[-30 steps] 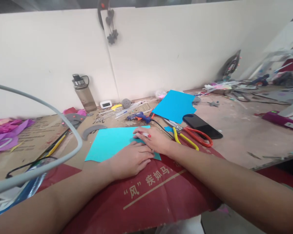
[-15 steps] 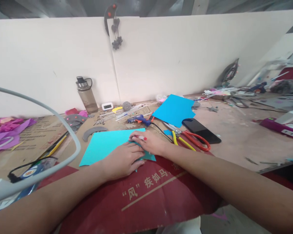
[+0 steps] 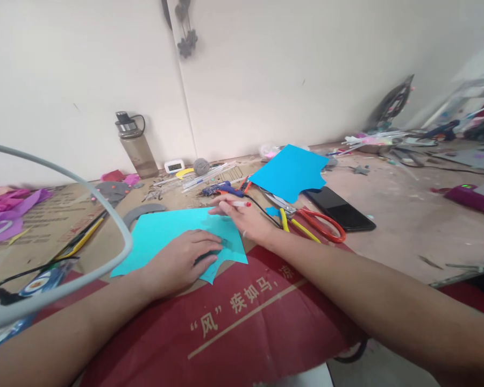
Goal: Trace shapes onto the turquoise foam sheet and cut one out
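A turquoise sheet of paper or felt (image 3: 157,231) with a notched right corner lies on the red printed cardboard (image 3: 258,328). My left hand (image 3: 185,255) rests on this sheet, fingers stretched out and pressing down. A small dark patch shows by its fingertips; I cannot tell whether it is shadow or an object. At the sheet's upper right edge, my right hand (image 3: 248,220) grips a white pen with a red end (image 3: 242,204). The pen's tip is hidden behind the fingers.
Right of my hands lie red-handled scissors (image 3: 325,226), yellow-handled pliers (image 3: 302,228), a black phone (image 3: 342,212) and a blue sheet (image 3: 288,172). A glue gun (image 3: 226,188) and a bottle (image 3: 135,148) stand behind. A grey lamp arm (image 3: 121,231) crosses the left side.
My hands have moved apart: the left slid left along the turquoise sheet, and the right lifted slightly with the pen. More of the sheet's notched corner shows. The view has tilted down.
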Demonstrator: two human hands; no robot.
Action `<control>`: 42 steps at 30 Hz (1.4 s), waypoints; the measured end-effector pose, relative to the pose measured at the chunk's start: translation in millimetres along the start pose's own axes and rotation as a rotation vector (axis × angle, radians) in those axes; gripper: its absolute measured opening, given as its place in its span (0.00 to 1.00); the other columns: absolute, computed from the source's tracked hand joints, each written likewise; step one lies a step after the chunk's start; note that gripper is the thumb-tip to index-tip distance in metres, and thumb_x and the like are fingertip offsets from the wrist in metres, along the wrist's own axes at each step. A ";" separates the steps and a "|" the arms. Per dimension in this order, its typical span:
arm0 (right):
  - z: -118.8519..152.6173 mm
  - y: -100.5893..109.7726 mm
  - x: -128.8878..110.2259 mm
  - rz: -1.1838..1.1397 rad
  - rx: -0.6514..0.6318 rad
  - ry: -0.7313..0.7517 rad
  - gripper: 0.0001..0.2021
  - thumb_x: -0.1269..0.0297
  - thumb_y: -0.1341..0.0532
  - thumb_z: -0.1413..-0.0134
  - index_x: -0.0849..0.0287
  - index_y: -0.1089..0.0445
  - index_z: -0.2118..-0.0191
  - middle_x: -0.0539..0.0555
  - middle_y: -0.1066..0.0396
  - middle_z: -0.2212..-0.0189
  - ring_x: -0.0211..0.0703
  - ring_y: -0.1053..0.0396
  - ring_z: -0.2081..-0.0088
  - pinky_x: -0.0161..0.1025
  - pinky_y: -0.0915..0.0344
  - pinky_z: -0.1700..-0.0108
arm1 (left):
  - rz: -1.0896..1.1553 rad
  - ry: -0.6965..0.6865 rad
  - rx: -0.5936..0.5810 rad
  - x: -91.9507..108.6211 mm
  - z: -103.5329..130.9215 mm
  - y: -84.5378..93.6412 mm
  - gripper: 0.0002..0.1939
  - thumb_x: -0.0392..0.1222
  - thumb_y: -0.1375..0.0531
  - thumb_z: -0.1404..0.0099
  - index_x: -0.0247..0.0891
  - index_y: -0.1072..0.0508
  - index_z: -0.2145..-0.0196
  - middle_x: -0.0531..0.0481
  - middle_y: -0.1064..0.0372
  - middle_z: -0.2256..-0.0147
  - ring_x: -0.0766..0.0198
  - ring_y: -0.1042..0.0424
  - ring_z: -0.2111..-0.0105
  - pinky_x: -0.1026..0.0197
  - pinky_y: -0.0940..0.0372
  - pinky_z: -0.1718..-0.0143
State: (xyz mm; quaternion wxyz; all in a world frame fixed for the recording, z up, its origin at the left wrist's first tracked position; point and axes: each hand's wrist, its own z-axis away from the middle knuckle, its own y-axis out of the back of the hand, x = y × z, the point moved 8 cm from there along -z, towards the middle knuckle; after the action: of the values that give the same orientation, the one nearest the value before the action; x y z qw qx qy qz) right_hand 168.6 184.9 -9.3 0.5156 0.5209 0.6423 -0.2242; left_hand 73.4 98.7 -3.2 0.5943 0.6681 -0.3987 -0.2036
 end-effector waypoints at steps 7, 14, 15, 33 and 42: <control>-3.2 7.0 7.9 -0.021 0.073 0.012 0.11 0.59 0.50 0.36 0.57 0.35 0.56 0.55 0.26 0.62 0.41 0.26 0.58 0.41 0.33 0.53 | 0.178 0.168 0.221 -20.2 2.3 25.1 0.11 0.40 0.47 0.33 0.41 0.27 0.58 0.50 0.27 0.56 0.62 0.30 0.55 0.58 0.35 0.52; 0.4 8.2 7.8 0.035 0.083 0.009 0.11 0.58 0.51 0.36 0.57 0.35 0.57 0.54 0.26 0.64 0.41 0.26 0.59 0.40 0.32 0.55 | 0.059 0.037 0.053 -10.0 1.0 5.5 0.14 0.40 0.49 0.31 0.38 0.29 0.52 0.47 0.30 0.50 0.61 0.34 0.49 0.56 0.39 0.47; 0.7 8.8 7.9 0.039 0.089 0.004 0.11 0.58 0.51 0.36 0.57 0.35 0.57 0.54 0.25 0.64 0.41 0.25 0.60 0.40 0.32 0.55 | 0.044 0.017 0.026 -6.2 0.5 2.4 0.14 0.40 0.49 0.31 0.39 0.29 0.52 0.47 0.31 0.49 0.61 0.34 0.49 0.55 0.39 0.46; 1.0 9.4 4.3 0.020 0.088 0.006 0.13 0.58 0.50 0.36 0.59 0.34 0.57 0.55 0.25 0.67 0.40 0.26 0.63 0.38 0.32 0.57 | 0.100 -0.044 -0.025 11.3 -4.5 -2.3 0.16 0.41 0.50 0.31 0.43 0.32 0.48 0.49 0.34 0.46 0.60 0.37 0.45 0.53 0.40 0.44; 0.5 24.2 -9.2 0.209 0.167 0.123 0.17 0.55 0.51 0.37 0.59 0.29 0.56 0.54 0.28 0.65 0.39 0.32 0.64 0.36 0.34 0.62 | 0.077 -0.161 -0.031 23.4 -3.1 0.4 0.15 0.40 0.50 0.30 0.41 0.31 0.49 0.46 0.30 0.51 0.60 0.33 0.50 0.54 0.40 0.47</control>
State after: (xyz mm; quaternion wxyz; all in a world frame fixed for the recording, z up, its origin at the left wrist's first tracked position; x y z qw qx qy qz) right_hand 189.9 189.1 4.8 0.4506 0.6388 0.5941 -0.1899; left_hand 89.6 82.5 2.6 0.5781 0.6246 -0.4671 -0.2398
